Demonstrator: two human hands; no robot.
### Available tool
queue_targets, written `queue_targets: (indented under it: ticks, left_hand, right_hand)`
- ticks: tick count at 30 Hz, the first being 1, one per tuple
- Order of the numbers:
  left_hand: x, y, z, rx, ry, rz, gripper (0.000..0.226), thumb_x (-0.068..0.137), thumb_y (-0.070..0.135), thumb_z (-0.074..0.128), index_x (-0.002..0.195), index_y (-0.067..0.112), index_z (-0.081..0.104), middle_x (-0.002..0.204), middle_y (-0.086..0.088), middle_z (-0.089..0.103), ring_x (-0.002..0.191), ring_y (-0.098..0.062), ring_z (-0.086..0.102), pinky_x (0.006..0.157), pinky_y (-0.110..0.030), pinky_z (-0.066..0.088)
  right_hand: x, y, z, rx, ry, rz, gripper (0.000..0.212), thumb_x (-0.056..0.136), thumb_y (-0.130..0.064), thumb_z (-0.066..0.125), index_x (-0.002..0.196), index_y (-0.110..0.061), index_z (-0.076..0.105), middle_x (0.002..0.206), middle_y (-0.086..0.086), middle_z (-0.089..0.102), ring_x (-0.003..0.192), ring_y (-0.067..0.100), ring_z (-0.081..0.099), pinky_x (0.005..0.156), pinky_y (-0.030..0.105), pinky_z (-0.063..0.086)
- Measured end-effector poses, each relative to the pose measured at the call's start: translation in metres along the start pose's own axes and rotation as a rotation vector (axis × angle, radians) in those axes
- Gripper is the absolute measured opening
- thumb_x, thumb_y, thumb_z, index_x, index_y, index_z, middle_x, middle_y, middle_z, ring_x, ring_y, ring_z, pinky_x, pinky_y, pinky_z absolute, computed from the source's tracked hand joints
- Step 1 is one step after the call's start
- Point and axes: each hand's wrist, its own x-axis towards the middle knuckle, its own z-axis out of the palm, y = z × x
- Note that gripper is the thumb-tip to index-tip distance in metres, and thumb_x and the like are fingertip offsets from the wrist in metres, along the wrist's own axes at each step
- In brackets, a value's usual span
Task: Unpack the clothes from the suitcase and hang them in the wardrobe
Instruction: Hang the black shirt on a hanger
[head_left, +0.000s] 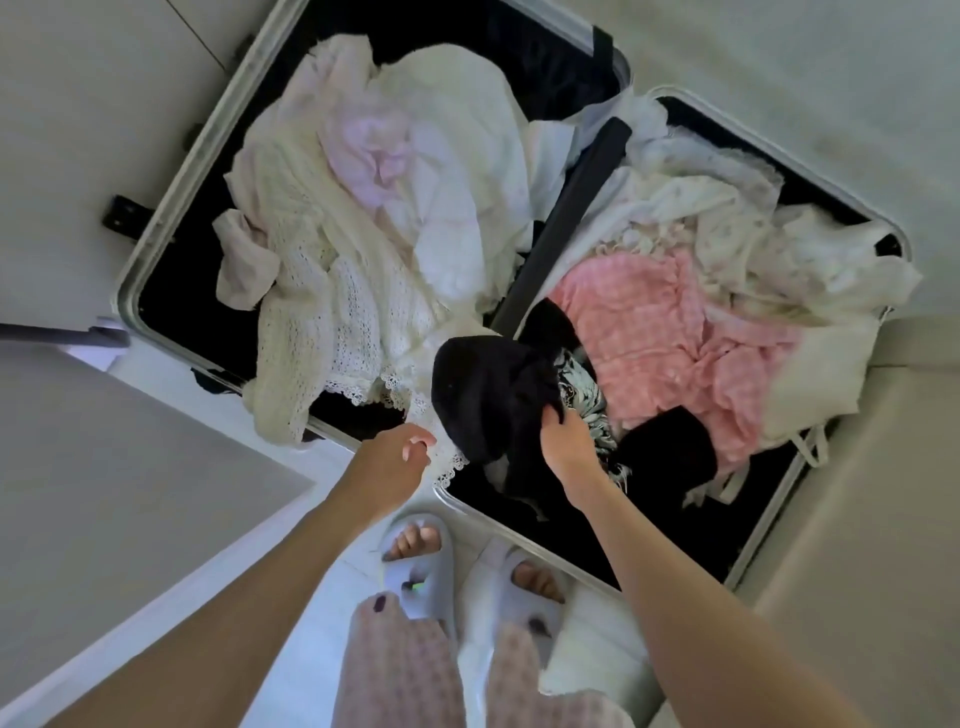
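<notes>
Your suitcase (156, 218) lies open on the floor (322, 519) in front of you, both halves facing up and both heaped with clothes. Your right hand (566, 441) reaches into the right half, and its grip is closed on a black garment (488, 395), fingers curled into the fabric at its lower edge. That black piece is bunched in a mound near the hinge strip (566, 223) that runs between the two halves. Just beside your right hand, partly under the black garment, a patterned black-and-white cloth (584, 389) shows. Beyond it a pink garment (670, 338) spreads across the right half, with pale cream clothes (727, 223) piled behind it and spilling toward the far rim.

Your left hand (395, 462) hovers at the near edge of the left half, its fingers loosely curled with thumb and fingertips close together. It sits right at a lace trim (447, 467) of a white piece, but you cannot tell whether it actually pinches the lace or holds nothing.

The left half carries a white knit garment (322, 312) that drapes over the near rim, a pale lilac piece (369, 150) on top, and a white garment (457, 156) further back.

Your feet in pale slippers (415, 566) stand just beside the near corner of the right half.
</notes>
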Motion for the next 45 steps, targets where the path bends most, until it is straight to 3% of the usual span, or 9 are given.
queue_targets:
  ticks: [7,11,15,20,25,29,33,41,45]
  left_hand:
    - [-0.094,0.05,-0.033,-0.013,-0.05,0.022,0.03,0.097,0.015,0.034,0.113,0.017,0.059,0.112,-0.008,0.063,0.106,-0.023,0.057,0.088,-0.027,0.041]
    - [-0.155,0.084,-0.059,-0.081,-0.004,0.053,0.025,0.096,0.017,0.037,0.103,0.024,0.059,0.11,-0.006,0.064,0.103,-0.022,0.059,0.086,-0.027,0.043]
    - [-0.226,0.12,-0.084,-0.116,0.045,0.092,0.027,0.096,0.016,0.036,0.109,0.017,0.06,0.111,-0.006,0.063,0.105,-0.022,0.058,0.084,-0.025,0.041]
    - [-0.326,0.15,-0.099,-0.244,0.126,0.101,0.027,0.096,0.014,0.037,0.11,0.012,0.061,0.112,-0.012,0.064,0.107,-0.028,0.058,0.093,-0.032,0.043]
    - [-0.412,0.153,-0.097,-0.34,0.147,0.088,0.026,0.095,0.009,0.04,0.114,0.003,0.057,0.111,-0.012,0.062,0.101,-0.029,0.058,0.081,-0.03,0.044]
    - [-0.467,0.124,-0.097,-0.446,0.192,0.017,0.014,0.091,0.008,0.044,0.089,0.012,0.058,0.106,-0.016,0.066,0.086,-0.024,0.06,0.07,-0.026,0.043]
    - [-0.522,0.075,-0.111,-0.506,0.285,-0.023,0.022,0.091,0.007,0.045,0.105,0.001,0.06,0.108,-0.018,0.065,0.1,-0.033,0.062,0.075,-0.029,0.042]
    - [-0.629,-0.058,-0.14,-0.6,0.495,-0.01,0.024,0.092,0.004,0.037,0.101,0.005,0.059,0.093,-0.007,0.063,0.077,-0.018,0.056,0.057,-0.016,0.04]
    - [-0.683,-0.134,-0.157,-0.652,0.612,-0.032,0.024,0.093,0.002,0.039,0.09,0.016,0.057,0.086,-0.003,0.061,0.068,-0.013,0.055,0.06,-0.014,0.042]
  right_hand:
    - [-0.096,-0.028,-0.086,0.201,-0.062,0.188,0.092,0.078,-0.054,0.067,0.143,-0.001,0.03,0.139,0.011,0.044,0.126,0.031,0.045,0.105,0.038,0.038]
    - [-0.162,-0.052,-0.127,0.162,-0.126,0.171,0.062,0.072,-0.031,0.079,0.119,0.001,0.053,0.111,0.015,0.062,0.095,0.031,0.062,0.078,0.04,0.053]
    - [-0.24,-0.087,-0.164,0.08,-0.168,0.123,0.042,0.081,-0.029,0.071,0.112,-0.004,0.055,0.108,0.011,0.061,0.097,0.028,0.06,0.087,0.04,0.05]
    - [-0.338,-0.12,-0.201,-0.003,-0.184,0.045,0.047,0.082,-0.033,0.068,0.121,-0.009,0.056,0.117,0.014,0.062,0.105,0.031,0.059,0.096,0.047,0.047]
    - [-0.443,-0.144,-0.209,0.04,-0.304,-0.044,0.025,0.09,-0.027,0.06,0.111,-0.012,0.06,0.093,0.01,0.063,0.087,0.026,0.061,0.091,0.04,0.049]
    - [-0.511,-0.149,-0.188,-0.033,-0.43,-0.109,0.026,0.088,-0.027,0.063,0.108,-0.01,0.064,0.093,0.012,0.069,0.093,0.03,0.065,0.087,0.04,0.051]
    - [-0.574,-0.158,-0.145,-0.286,-0.479,-0.24,0.031,0.087,-0.028,0.063,0.11,-0.009,0.06,0.106,0.013,0.067,0.103,0.029,0.063,0.092,0.038,0.05]
    - [-0.67,-0.134,-0.023,-0.51,-0.525,-0.359,0.05,0.082,-0.038,0.067,0.124,-0.014,0.056,0.12,0.009,0.062,0.109,0.027,0.059,0.099,0.043,0.046]
    - [-0.732,-0.127,0.04,-0.518,-0.576,-0.392,0.041,0.088,-0.03,0.064,0.122,-0.008,0.057,0.115,0.013,0.064,0.103,0.029,0.062,0.092,0.04,0.05]
